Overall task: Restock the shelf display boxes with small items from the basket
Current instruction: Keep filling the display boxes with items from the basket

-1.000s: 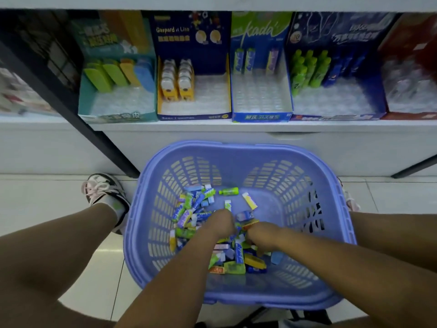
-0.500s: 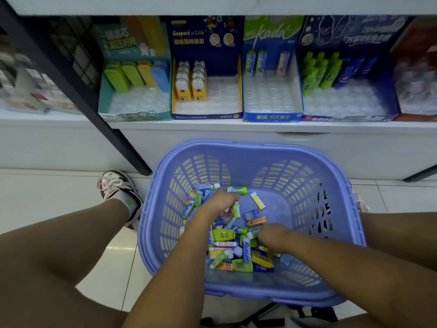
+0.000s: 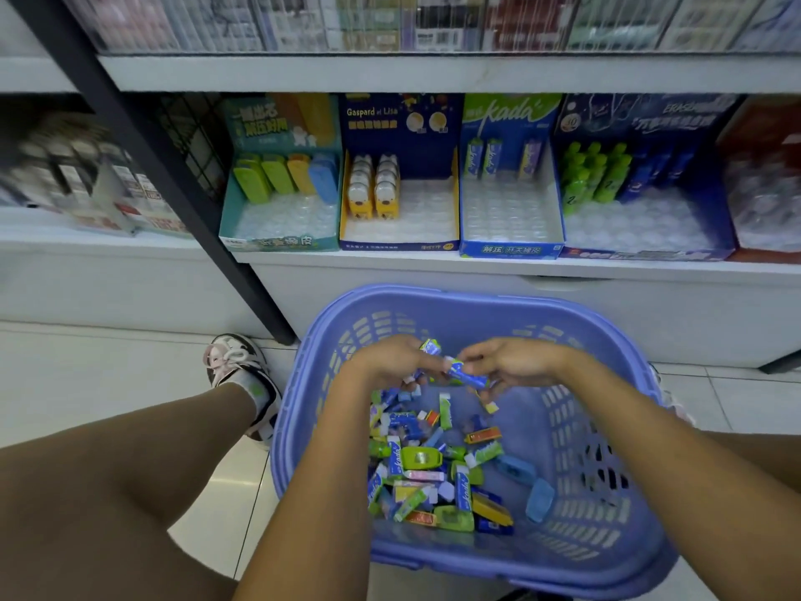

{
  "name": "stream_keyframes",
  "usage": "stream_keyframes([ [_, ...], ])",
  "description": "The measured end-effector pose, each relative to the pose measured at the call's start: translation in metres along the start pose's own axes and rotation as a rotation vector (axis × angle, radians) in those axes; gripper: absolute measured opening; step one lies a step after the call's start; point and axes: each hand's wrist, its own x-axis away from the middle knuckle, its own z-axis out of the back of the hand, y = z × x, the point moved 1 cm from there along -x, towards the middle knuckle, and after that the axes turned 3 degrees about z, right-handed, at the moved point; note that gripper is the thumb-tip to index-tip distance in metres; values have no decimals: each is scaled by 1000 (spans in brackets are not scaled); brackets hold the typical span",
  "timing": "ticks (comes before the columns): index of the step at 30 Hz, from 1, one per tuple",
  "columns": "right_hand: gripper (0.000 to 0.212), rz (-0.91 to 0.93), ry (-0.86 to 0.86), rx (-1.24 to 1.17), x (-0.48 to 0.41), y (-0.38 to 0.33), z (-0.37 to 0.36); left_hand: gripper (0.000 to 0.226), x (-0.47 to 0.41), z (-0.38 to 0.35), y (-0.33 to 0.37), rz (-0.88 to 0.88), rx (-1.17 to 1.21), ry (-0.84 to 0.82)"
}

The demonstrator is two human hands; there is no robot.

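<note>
A purple plastic basket [image 3: 559,570] sits on the floor in front of me, with several small erasers and sharpeners [image 3: 437,474] piled in its bottom. Both hands are raised above the pile. My left hand [image 3: 390,362] grips a few blue-and-white eraser sticks [image 3: 430,348]. My right hand [image 3: 516,362] pinches another blue eraser stick [image 3: 466,375] close to the left hand. On the low shelf stand the display boxes: teal [image 3: 277,240], navy [image 3: 398,245], blue kada [image 3: 511,249] and dark blue [image 3: 641,253], each partly filled.
A black slanted shelf post [image 3: 173,175] comes down to the floor left of the basket. My left foot in a sneaker [image 3: 238,370] rests beside it. A red box [image 3: 763,188] stands at far right. More goods line the upper shelf [image 3: 433,71].
Both hands have lifted out of the pile and come together above it holding eraser sticks. The view has tilted up, showing more of the shelf.
</note>
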Motion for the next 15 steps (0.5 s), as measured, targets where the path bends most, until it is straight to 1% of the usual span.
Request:
stream_keyframes([
  [2, 15, 111, 74, 119, 12, -34, 5, 18, 9, 9, 12, -79, 91, 17],
  [4, 12, 215, 258, 182, 21, -64, 10, 15, 17, 17, 25, -168, 174, 85],
  [6, 4, 350, 453, 109, 30, -88, 13, 12, 25, 25, 38, -260, 262, 169],
  [9, 6, 533, 614, -78, 37, -111, 13, 9, 33, 32, 53, -387, 416, 248],
  [11, 8, 607, 728, -142, 38, -121, 19, 15, 35, 34, 59, -416, 464, 304],
  [12, 8, 634, 822, -158, 39, -126, 27, 20, 36, 34, 61, -408, 482, 333],
  [13, 12, 652, 946, -139, 40, -130, 37, 24, 37, 34, 62, -390, 498, 355],
  [15, 22, 670, 1203, -6, 44, -137, 62, 33, 37, 35, 63, -353, 526, 369],
])
